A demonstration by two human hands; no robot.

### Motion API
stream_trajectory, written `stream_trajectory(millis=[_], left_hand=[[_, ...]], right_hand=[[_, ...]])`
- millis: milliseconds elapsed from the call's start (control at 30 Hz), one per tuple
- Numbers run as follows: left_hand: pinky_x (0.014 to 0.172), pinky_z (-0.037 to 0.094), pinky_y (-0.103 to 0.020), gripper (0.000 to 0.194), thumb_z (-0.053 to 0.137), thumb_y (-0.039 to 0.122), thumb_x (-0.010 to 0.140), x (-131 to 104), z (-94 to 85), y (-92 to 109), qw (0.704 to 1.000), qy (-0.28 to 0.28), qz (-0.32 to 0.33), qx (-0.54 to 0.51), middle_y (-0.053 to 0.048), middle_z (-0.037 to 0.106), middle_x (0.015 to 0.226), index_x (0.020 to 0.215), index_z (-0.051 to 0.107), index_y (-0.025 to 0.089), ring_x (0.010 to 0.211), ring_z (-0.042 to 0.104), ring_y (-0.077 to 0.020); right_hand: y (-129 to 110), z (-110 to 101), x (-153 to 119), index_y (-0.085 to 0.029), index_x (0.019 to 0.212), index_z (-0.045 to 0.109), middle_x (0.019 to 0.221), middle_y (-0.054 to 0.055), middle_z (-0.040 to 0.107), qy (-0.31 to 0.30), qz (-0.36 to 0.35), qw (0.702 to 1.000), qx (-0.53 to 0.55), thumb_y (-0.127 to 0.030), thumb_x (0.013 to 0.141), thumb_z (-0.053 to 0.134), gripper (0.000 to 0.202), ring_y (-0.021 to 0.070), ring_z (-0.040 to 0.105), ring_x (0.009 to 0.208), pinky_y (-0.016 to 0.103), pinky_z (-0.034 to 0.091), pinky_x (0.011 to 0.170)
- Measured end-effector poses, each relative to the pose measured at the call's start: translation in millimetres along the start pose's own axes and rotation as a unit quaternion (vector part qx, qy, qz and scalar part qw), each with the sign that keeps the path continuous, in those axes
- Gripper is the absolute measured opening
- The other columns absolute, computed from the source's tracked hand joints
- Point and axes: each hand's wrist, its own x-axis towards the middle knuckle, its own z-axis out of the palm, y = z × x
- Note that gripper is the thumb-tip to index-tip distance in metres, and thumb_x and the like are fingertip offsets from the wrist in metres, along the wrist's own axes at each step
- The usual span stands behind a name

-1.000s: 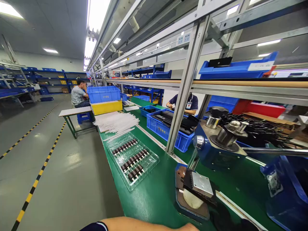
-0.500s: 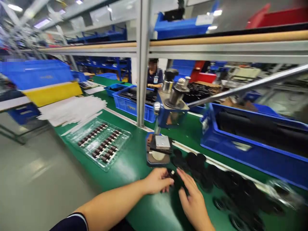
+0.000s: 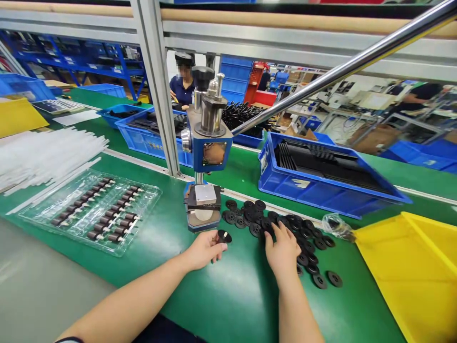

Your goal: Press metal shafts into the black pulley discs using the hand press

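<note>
My left hand (image 3: 205,250) is closed on a black disc (image 3: 224,236) with a small pale piece at its centre, just in front of the base of a blue hand press (image 3: 210,138). My right hand (image 3: 282,247) reaches over a pile of black discs (image 3: 255,216), fingers spread and fingertips touching the discs; nothing shows held in it. A white-topped block (image 3: 205,194) sits on the press base. To the left lies a clear tray (image 3: 80,221) with rows of brown and white cylindrical parts.
White strips (image 3: 43,155) lie at the left. Behind the discs stands a blue bin (image 3: 307,186) of black plates, with a yellow bin (image 3: 410,271) at right. A metal post (image 3: 157,85) and the long press lever (image 3: 321,76) rise ahead. A person (image 3: 183,85) sits beyond.
The view has turned to the right. My right hand has moved away from my left hand to the disc pile. My left hand still holds the disc.
</note>
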Motion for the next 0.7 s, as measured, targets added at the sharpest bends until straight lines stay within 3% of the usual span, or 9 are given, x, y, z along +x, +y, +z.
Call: stream_trajectory(millis=[100, 333, 467, 700], left_hand=[[0.043, 0.041, -0.020, 0.028, 0.066, 0.036, 0.080, 0, 0.8, 1, 1.000, -0.002, -0.001, -0.001, -0.003, 0.061, 0.080, 0.092, 0.055, 0.013, 0.055, 0.057, -0.0088], [0.042, 0.040, -0.019, 0.030, 0.067, 0.037, 0.078, -1, 3.0, 4, 1.000, -0.001, -0.001, -0.003, 0.001, 0.056, 0.072, 0.090, 0.055, 0.013, 0.053, 0.055, -0.0086], [0.042, 0.040, -0.019, 0.028, 0.066, 0.036, 0.079, 0, 2.8, 2, 1.000, -0.001, 0.000, -0.002, 0.001, 0.055, 0.072, 0.091, 0.054, 0.013, 0.053, 0.055, -0.0083], [0.044, 0.042, -0.019, 0.025, 0.063, 0.035, 0.083, -3, 3.5, 0, 1.000, -0.012, 0.007, 0.013, 0.003, 0.051, 0.068, 0.090, 0.052, 0.014, 0.055, 0.054, -0.0088]], right_hand=[[3, 5, 3, -0.019, 0.127, 0.057, 0.143, 0.006, 0.047, 0.006, 0.009, 1.000, 0.012, -0.036, 0.089, 0.041, 0.044, 0.0275, 0.038, 0.131, 0.050, 0.031, 0.104], [30, -3, 13, -0.016, 0.121, 0.061, 0.138, 0.014, 0.050, 0.033, 0.103, 0.994, 0.001, -0.036, 0.085, 0.045, 0.044, 0.0361, 0.042, 0.121, 0.059, 0.033, 0.095], [40, -4, 15, -0.020, 0.110, 0.067, 0.127, 0.013, 0.058, 0.021, 0.104, 0.994, 0.013, -0.035, 0.083, 0.048, 0.037, 0.0350, 0.046, 0.113, 0.057, 0.036, 0.089], [43, 1, 23, -0.021, 0.117, 0.065, 0.128, 0.010, 0.059, 0.037, 0.098, 0.994, 0.038, -0.031, 0.079, 0.053, 0.041, 0.0322, 0.045, 0.117, 0.054, 0.033, 0.095]])
